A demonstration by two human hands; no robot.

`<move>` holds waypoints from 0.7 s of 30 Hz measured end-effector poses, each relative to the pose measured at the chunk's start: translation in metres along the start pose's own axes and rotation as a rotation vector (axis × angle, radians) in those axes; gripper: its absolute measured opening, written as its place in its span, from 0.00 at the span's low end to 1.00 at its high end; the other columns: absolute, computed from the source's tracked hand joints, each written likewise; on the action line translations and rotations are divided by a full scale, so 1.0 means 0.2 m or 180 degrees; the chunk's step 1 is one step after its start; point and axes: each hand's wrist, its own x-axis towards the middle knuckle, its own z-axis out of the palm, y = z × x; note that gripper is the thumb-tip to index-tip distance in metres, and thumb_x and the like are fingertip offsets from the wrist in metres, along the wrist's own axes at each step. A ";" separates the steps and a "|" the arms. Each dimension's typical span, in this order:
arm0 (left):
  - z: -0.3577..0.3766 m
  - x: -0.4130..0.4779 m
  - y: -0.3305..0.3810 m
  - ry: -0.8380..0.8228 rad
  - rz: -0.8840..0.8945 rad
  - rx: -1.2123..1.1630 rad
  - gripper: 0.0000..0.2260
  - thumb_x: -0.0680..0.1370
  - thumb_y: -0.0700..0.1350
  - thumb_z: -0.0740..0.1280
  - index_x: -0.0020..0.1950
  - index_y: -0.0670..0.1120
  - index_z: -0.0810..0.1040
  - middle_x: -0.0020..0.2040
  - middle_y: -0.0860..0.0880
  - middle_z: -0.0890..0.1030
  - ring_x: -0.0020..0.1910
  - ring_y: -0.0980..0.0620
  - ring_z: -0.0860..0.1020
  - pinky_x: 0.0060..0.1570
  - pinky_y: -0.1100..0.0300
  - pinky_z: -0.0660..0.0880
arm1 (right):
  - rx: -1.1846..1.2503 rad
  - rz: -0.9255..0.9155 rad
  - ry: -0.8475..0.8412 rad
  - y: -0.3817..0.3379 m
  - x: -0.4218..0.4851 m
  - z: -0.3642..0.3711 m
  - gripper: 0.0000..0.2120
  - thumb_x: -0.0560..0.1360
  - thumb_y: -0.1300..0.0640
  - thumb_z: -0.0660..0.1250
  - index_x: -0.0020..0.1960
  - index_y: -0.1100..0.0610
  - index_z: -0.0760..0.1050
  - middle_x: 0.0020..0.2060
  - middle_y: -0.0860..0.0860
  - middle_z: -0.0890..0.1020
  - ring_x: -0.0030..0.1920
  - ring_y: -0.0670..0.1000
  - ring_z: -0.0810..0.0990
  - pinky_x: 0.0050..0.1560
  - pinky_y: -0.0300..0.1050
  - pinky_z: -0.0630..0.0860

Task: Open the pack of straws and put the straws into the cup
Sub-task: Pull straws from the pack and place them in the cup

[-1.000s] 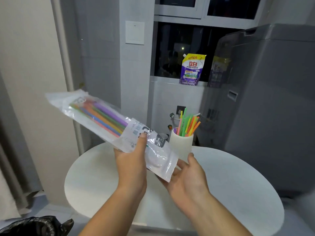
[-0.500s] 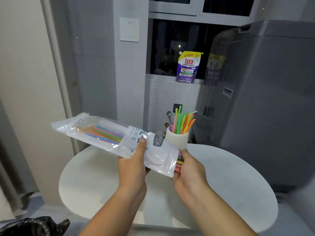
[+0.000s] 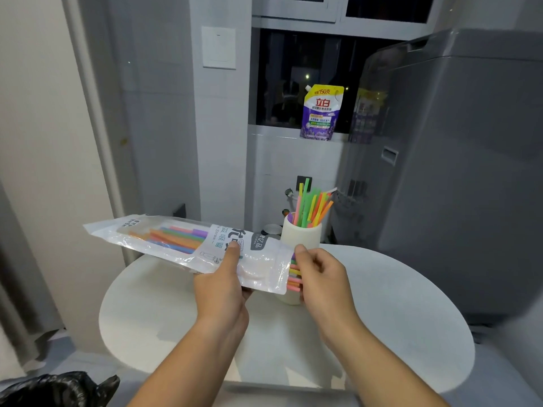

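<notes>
Pack: the clear plastic pack of coloured straws (image 3: 188, 245) is held nearly level above the round white table (image 3: 396, 318), its open mouth turned toward the cup, apparently so that straws can be drawn out close to where they must go.
Straw ends: a bunch of coloured straw ends (image 3: 294, 274) is seen sticking out of the open mouth; the number cannot be counted, since they overlap and are partly covered.
Left hand: the left hand (image 3: 220, 292) is closed around the pack near its middle, thumb pressed on the printed label, presumably to steady it while the straws are pulled.
Right hand: the right hand (image 3: 320, 277) is curled narrowly at the mouth, its fingertips (image 3: 301, 254) on the protruding ends; a firm grip is judged likely but cannot be confirmed.
Cup: one white cylindrical cup (image 3: 301, 236) is stood on the table just behind the pack's mouth, partly hidden by it.
Straws in cup: roughly ten upright straws (image 3: 313, 205) in green, pink, orange and yellow are already held there, fanned out.
Counts: one pack, one cup, two hands.
Surroundings: one purple refill pouch (image 3: 321, 113) is stood on the window ledge, well apart.
</notes>
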 end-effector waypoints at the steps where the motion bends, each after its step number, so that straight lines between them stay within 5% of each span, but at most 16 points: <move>1: 0.00 0.00 0.00 0.0013 0.0004 -0.0003 0.07 0.82 0.41 0.73 0.57 0.52 0.82 0.44 0.56 0.90 0.39 0.57 0.88 0.30 0.60 0.82 | -0.0044 -0.0055 -0.0007 0.01 0.00 0.00 0.14 0.81 0.55 0.66 0.44 0.66 0.77 0.29 0.47 0.84 0.27 0.40 0.81 0.24 0.31 0.71; 7: -0.01 0.01 0.02 0.0169 0.0059 -0.0127 0.10 0.81 0.41 0.74 0.60 0.52 0.82 0.52 0.53 0.89 0.44 0.55 0.88 0.31 0.60 0.83 | -0.0566 -0.0335 0.0074 0.05 0.05 -0.05 0.07 0.80 0.60 0.67 0.43 0.56 0.81 0.26 0.44 0.81 0.26 0.41 0.76 0.29 0.36 0.72; 12: 0.00 0.02 0.04 0.0229 0.0116 -0.0297 0.16 0.81 0.40 0.74 0.67 0.50 0.80 0.54 0.52 0.88 0.43 0.56 0.88 0.31 0.60 0.83 | -0.0225 -0.0137 0.0109 0.04 0.08 -0.09 0.06 0.80 0.58 0.65 0.48 0.59 0.78 0.27 0.51 0.77 0.25 0.47 0.73 0.27 0.42 0.71; 16: 0.01 0.00 0.01 0.0244 0.0102 -0.0323 0.19 0.81 0.39 0.73 0.71 0.48 0.79 0.57 0.50 0.88 0.45 0.54 0.88 0.30 0.60 0.82 | -0.0038 0.0074 -0.0083 0.04 0.06 -0.05 0.10 0.80 0.50 0.66 0.48 0.57 0.77 0.28 0.50 0.79 0.24 0.46 0.73 0.25 0.39 0.71; 21: 0.01 0.01 0.01 0.0253 0.0054 -0.0389 0.20 0.81 0.39 0.73 0.72 0.47 0.79 0.58 0.49 0.88 0.45 0.54 0.88 0.31 0.59 0.83 | -0.0665 -0.0425 0.0108 0.05 0.08 -0.07 0.13 0.80 0.49 0.67 0.40 0.54 0.79 0.27 0.44 0.79 0.26 0.41 0.74 0.30 0.35 0.69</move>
